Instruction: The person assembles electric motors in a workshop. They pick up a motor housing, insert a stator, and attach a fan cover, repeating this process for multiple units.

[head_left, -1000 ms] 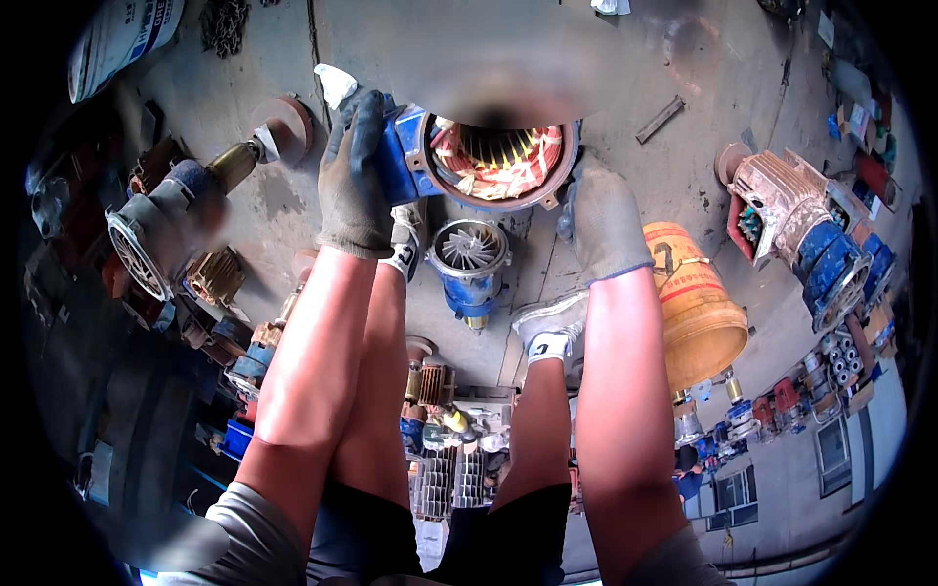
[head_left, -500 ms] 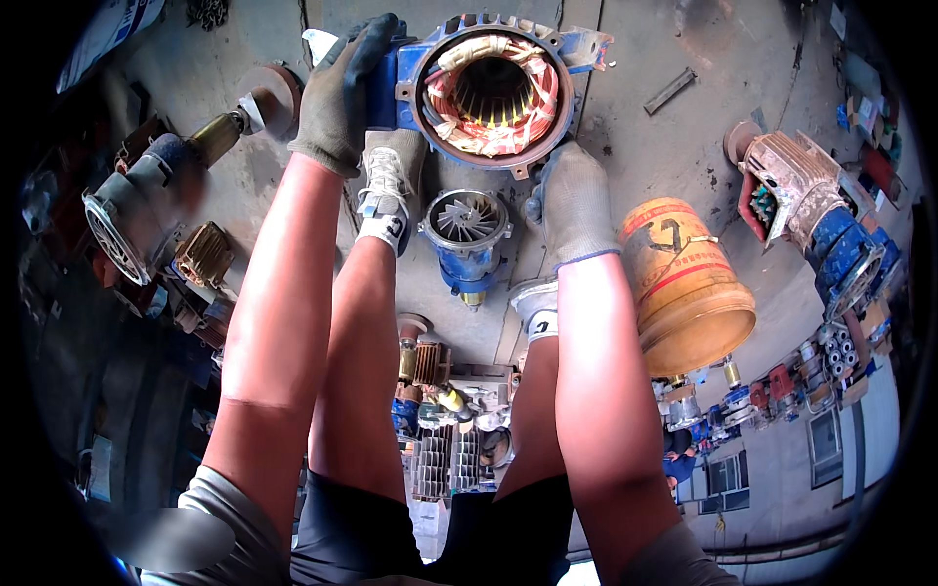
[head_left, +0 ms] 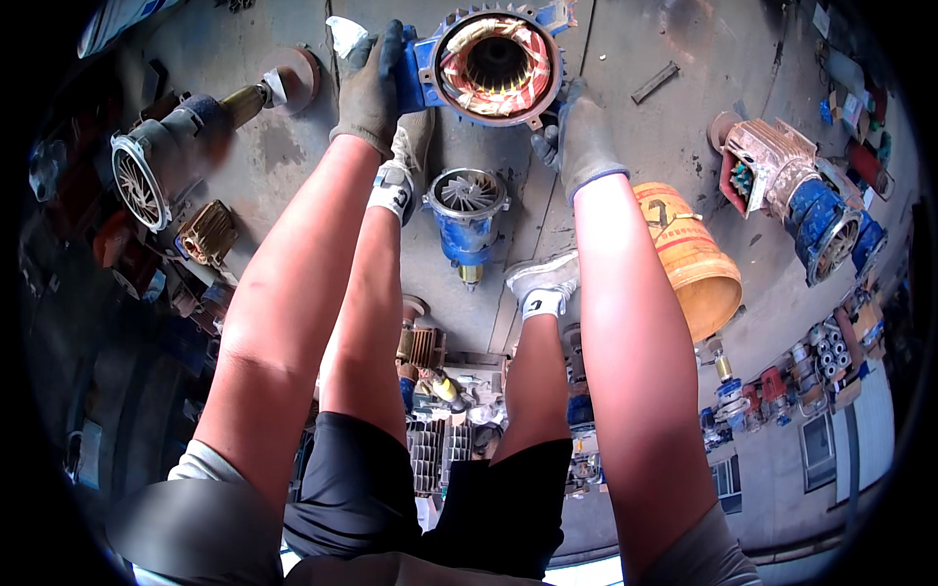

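Over stained concrete floor (head_left: 625,146), gloved hands grip a blue motor stator (head_left: 493,63) showing copper windings around its bore.

Single head-worn fisheye view, looking steeply down past the person's own arms and legs, concrete floor (head_left: 293,166) well below, edges curving

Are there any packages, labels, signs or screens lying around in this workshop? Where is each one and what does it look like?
Orange bucket: on the floor right of the right forearm, lying tilted, round, with a dark mark printed on its side.
White sack: top left edge, pale with blue print, only partly in view.
Small boxes: far right edge, stacked in a row, too small to describe.
No screens or signs show.
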The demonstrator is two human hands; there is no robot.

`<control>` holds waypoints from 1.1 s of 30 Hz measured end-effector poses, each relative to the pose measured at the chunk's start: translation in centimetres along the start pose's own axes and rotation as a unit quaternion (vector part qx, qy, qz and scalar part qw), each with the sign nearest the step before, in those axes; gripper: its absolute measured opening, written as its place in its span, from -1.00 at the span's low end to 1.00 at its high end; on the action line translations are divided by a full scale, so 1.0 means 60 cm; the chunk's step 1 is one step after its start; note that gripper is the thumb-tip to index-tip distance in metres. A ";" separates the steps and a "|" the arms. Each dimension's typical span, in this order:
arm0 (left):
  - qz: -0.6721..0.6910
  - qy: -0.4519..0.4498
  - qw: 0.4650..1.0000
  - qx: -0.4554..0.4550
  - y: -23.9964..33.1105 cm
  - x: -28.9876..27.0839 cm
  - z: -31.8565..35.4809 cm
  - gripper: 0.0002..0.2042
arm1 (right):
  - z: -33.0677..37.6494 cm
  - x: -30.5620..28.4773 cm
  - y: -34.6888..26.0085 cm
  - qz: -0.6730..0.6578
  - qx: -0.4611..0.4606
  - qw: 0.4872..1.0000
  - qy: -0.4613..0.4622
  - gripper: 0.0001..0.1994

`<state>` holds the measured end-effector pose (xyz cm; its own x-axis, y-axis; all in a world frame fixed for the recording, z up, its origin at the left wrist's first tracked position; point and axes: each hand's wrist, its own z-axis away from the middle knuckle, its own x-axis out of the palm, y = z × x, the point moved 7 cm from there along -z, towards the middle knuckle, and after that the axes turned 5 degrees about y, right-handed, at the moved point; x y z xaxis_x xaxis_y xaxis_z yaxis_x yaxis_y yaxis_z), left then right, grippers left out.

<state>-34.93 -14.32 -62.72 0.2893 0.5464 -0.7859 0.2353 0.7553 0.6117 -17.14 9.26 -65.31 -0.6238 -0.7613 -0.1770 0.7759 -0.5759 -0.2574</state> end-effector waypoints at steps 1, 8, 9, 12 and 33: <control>0.003 0.045 0.996 -0.082 -0.001 -0.020 0.019 -0.53 | 0.026 0.002 0.011 -0.142 0.087 0.986 -0.013 -0.40; 0.424 0.084 0.754 -0.495 0.053 -0.020 0.300 -0.56 | 0.118 -0.073 0.258 -0.098 0.140 0.985 -0.016 0.01; 0.428 0.013 0.735 -0.526 0.030 0.005 0.340 -0.54 | 0.148 -0.065 0.278 -0.051 0.153 0.986 -0.038 0.04; 0.210 -0.165 0.722 -0.638 -0.093 0.105 0.418 -0.42 | 0.122 -0.064 0.372 0.017 0.196 0.980 -0.039 -0.02; 0.028 -0.354 0.647 -0.675 -0.211 0.293 0.447 -0.44 | -0.120 0.007 0.498 0.160 0.141 0.976 -0.036 0.00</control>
<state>-7.94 -23.98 -81.85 0.7272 0.6444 -0.2366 -0.6803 0.6304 -0.3738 5.08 -6.11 -79.91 -0.3456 -0.9286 -0.1347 0.9312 -0.3572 0.0731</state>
